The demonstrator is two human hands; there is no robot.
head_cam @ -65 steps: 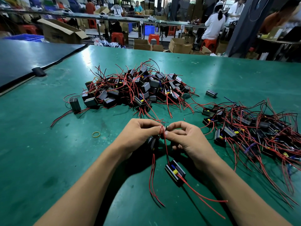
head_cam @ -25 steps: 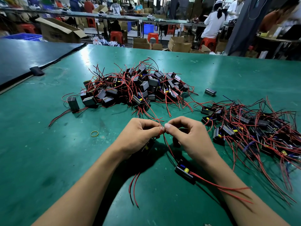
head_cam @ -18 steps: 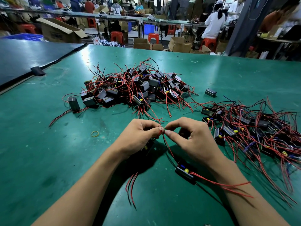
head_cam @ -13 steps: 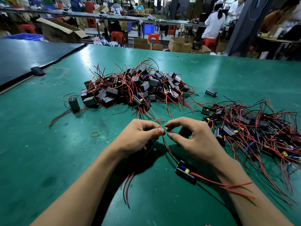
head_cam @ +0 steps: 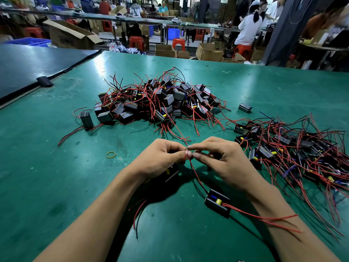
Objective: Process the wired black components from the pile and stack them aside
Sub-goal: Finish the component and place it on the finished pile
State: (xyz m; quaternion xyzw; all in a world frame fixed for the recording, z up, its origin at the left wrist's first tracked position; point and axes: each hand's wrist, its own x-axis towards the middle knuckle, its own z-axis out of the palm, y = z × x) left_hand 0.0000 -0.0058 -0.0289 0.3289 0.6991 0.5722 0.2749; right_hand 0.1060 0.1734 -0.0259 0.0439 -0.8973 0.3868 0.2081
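Just in front of the pile [head_cam: 160,103], the red leads [head_cam: 189,155] of two components are pinched together between the left hand [head_cam: 160,161] and the right hand [head_cam: 224,165]. Both hands are curled, the thumb and forefinger of each closed on the wire tips where they meet. One component [head_cam: 172,172] is tucked under the left palm, and the other [head_cam: 217,202] lies on the table [head_cam: 47,176] further in front of the pile, its lead drawn up to the fingers. The step in hand is judged to be the twisting or joining of the lead ends, though the tips themselves are too small to be made out. The next move is likely to call for a firm pinch on the thin wires, then for the pair to be carried to the heap [head_cam: 294,154] right of the pile without loose leads being snagged. The table is surfaced in green, with a yellow band [head_cam: 110,154] in front of the pile and a dark sheet [head_cam: 28,63] to its left. Beyond the pile, cartons [head_cam: 208,52], red stools [head_cam: 137,41] and workers [head_cam: 248,29] at other benches are seen.
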